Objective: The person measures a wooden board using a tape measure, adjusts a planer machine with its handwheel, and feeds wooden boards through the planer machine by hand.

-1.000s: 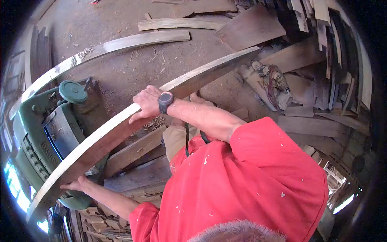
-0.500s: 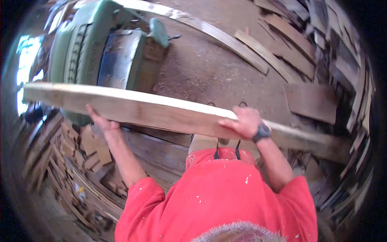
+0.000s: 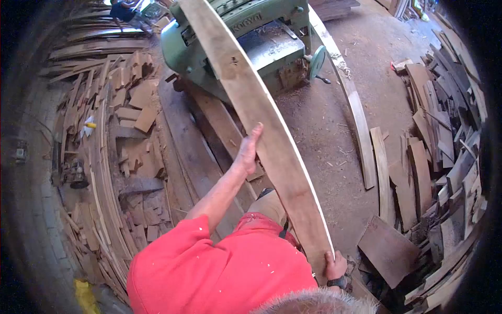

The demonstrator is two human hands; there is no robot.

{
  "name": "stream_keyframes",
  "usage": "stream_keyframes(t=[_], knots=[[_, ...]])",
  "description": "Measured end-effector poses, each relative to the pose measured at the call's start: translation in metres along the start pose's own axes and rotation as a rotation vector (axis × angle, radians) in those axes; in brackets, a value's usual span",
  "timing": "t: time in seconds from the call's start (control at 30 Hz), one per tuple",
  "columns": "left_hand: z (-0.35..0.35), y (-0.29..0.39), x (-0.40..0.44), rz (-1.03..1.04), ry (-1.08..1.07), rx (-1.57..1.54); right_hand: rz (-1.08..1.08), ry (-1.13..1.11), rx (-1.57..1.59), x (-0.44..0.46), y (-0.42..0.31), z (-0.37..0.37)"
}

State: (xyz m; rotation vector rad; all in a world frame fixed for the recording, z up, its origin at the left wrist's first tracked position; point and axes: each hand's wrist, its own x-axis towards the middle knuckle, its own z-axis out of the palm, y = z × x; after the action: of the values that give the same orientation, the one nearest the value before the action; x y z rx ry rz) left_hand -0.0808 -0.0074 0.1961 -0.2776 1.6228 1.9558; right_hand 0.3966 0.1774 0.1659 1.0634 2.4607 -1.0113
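A long wooden board (image 3: 272,133) slants across the view, its far end passing in front of a green machine and its near end beside my body. My left hand (image 3: 249,150) supports the board from its left edge, thumb up against the wide face and the other fingers hidden underneath. Near the close end, my right hand (image 3: 336,265) grips the right edge, fingers curled onto the face. A dark watch (image 3: 338,282) sits on that wrist. The board's pale narrow edge faces right, and a dark knot shows toward its far end.
The green planer-like machine (image 3: 285,47) with a handwheel (image 3: 317,63) stands ahead. A long plank (image 3: 351,99) lies on the floor right of it. Stacked offcuts (image 3: 141,115) fill the left, scrap boards (image 3: 444,146) the right. A square panel (image 3: 388,251) lies near my right.
The board has swung from lying crosswise to pointing forward toward the machine. My left hand has moved ahead, and my right hand has come back closer to my body, now at the board's right edge.
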Motion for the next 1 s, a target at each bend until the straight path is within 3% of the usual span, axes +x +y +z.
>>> stream_keyframes(t=[0.17, 0.37, 0.57, 0.67, 0.73, 0.87, 1.0], knots=[[0.045, -0.027, -0.069, -0.136, -0.017, 0.049, 0.026, 0.126, 0.074, -0.058, 0.071, 0.001], [0.083, -0.073, -0.127, -0.273, -0.074, 0.031, 0.093, 0.049, 0.011, -0.121, 0.126, -0.013], [0.094, -0.107, -0.169, -0.242, -0.095, 0.155, 0.117, -0.048, -0.018, -0.163, 0.183, -0.014], [0.09, -0.122, -0.183, -0.354, -0.118, 0.183, 0.114, -0.055, -0.11, -0.182, 0.218, -0.002], [0.088, -0.131, -0.19, -0.373, -0.118, 0.372, 0.103, -0.065, -0.08, -0.194, 0.235, 0.001], [0.102, -0.149, -0.205, -0.319, -0.183, 0.237, 0.118, -0.121, -0.036, -0.211, 0.262, 0.007], [0.089, -0.2, -0.199, -0.404, -0.18, 0.149, 0.154, -0.228, -0.089, -0.225, 0.286, 0.01]])
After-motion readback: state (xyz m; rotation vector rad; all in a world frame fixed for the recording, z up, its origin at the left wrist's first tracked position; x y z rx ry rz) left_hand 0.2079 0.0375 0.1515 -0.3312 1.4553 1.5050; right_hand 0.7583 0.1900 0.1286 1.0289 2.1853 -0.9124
